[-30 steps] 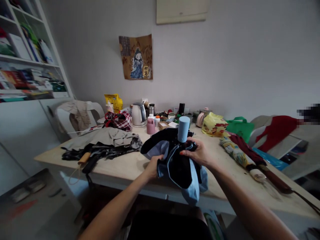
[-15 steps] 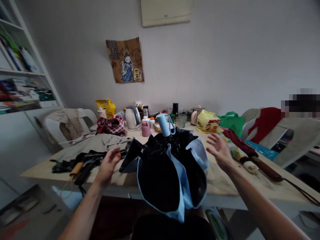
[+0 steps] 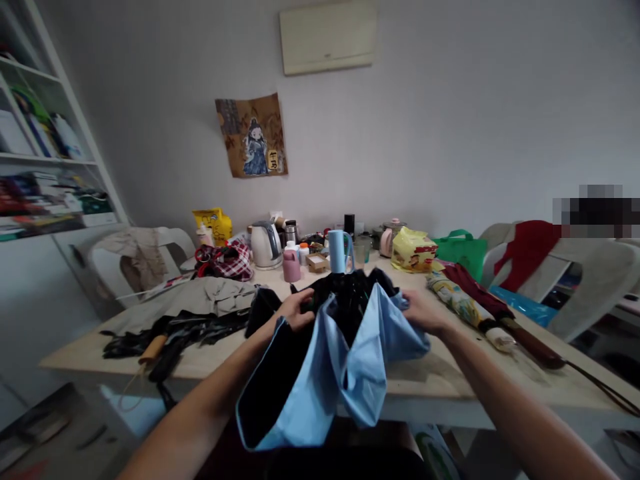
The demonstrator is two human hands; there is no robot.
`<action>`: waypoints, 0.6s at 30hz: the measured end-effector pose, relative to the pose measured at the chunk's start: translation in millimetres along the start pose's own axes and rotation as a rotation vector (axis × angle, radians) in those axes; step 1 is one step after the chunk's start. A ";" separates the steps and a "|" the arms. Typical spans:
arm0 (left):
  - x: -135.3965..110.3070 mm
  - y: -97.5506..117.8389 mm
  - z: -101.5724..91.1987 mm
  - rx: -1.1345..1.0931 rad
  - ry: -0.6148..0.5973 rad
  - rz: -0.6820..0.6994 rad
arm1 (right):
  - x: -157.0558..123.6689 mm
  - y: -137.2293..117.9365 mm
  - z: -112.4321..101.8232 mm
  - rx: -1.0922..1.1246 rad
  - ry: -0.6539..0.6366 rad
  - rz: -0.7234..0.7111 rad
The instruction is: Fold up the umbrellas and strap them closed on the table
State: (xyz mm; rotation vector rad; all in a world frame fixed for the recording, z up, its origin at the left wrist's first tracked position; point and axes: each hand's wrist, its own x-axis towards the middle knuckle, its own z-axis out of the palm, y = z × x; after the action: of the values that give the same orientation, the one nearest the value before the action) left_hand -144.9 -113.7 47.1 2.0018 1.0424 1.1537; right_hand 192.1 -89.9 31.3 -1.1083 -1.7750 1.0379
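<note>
A folding umbrella (image 3: 345, 360), light blue outside and black inside, hangs loosely unfurled in front of me over the near edge of the table (image 3: 450, 387), its pale blue handle (image 3: 338, 251) pointing up. My left hand (image 3: 295, 311) grips the black canopy on its left side. On the right side my right hand (image 3: 423, 312) closes on a blue panel. Folds of cloth partly cover the fingers of both hands.
Dark and grey umbrellas (image 3: 190, 313) lie on the table's left; a patterned umbrella (image 3: 463, 307) and a dark red one (image 3: 500, 313) lie on its right. A kettle (image 3: 263, 245), pink bottle (image 3: 291, 265), yellow bag (image 3: 413, 250) and green bag (image 3: 463, 253) stand along the back. Chairs flank the table.
A second ago both hands held the bundled umbrella. They let go and spread as the canopy sprang out, and now grip it again on either side, blue panels turned toward me.
</note>
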 end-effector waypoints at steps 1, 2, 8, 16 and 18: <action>-3.6 3.5 -8.4 0.053 0.018 0.017 | -5.9 6.5 -20.8 -0.011 0.127 0.012; -7.1 7.4 -17.0 0.131 0.050 0.043 | -11.9 13.4 -40.9 0.027 0.276 0.020; -16.6 10.9 -33.5 0.418 0.314 0.262 | -39.2 41.7 -99.3 -0.085 0.557 0.049; -23.8 -18.6 17.9 0.523 0.484 0.457 | -43.0 23.1 -7.0 0.084 0.274 0.152; -30.1 -20.7 25.2 0.533 0.451 0.465 | -49.9 20.3 22.1 0.129 0.207 0.208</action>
State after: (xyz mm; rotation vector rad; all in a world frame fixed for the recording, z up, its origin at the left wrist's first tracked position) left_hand -138.8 -131.5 6.9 2.5606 1.2350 1.7795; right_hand 193.6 -135.6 -4.7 -1.2889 -1.4333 1.1001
